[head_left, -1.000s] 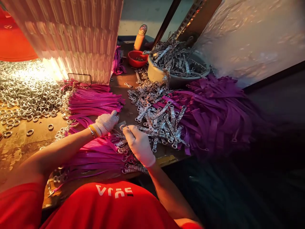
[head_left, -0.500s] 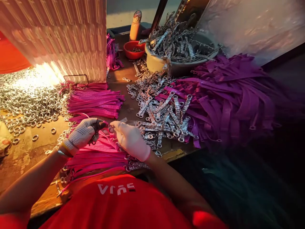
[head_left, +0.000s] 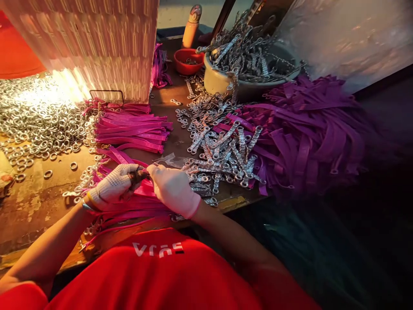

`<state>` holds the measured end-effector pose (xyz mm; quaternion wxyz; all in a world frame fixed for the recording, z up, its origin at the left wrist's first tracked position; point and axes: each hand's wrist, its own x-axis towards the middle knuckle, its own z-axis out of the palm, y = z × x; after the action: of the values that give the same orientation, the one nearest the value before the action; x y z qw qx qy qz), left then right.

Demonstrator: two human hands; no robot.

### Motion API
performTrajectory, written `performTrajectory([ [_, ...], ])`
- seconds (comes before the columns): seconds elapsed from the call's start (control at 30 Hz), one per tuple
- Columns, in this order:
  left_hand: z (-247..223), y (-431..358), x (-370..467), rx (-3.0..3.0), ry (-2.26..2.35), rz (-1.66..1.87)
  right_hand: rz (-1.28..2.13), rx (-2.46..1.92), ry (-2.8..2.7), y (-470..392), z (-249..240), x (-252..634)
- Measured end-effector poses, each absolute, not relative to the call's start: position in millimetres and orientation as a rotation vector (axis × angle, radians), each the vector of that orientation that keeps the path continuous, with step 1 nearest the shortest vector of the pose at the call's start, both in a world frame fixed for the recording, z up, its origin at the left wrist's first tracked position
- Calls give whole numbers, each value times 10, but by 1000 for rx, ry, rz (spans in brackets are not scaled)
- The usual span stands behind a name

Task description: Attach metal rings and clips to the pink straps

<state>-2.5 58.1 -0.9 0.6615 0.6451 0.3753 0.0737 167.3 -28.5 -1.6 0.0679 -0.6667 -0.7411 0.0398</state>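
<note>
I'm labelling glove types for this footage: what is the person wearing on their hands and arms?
The left hand wears a white knit glove dotted with small dark grip spots, with a thin yellow band at its wrist. The right hand wears a plain, smooth pale glove. Both forearms are bare; short red sleeves match a red shirt with white lettering.

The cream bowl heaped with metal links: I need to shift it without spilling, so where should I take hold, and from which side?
Probably grip the cream bowl at its bare left wall and rim, coming from the left. There the side is exposed; elsewhere metal links overhang the rim, and purple straps crowd its right front.
</note>
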Motion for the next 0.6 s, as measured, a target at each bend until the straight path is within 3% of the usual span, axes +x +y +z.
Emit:
performTrajectory([
  [0.17,-60,610,-98,1406,826,169,283,-1846,-2088,-216,-123,1665],
  [0.4,-167,621,-10,1721,758,248,220,-1931,-2108,-158,-179,1664],
  [0.6,-280,529,-54,1633,951,338,641,-2017,-2132,-85,11,1750],
])
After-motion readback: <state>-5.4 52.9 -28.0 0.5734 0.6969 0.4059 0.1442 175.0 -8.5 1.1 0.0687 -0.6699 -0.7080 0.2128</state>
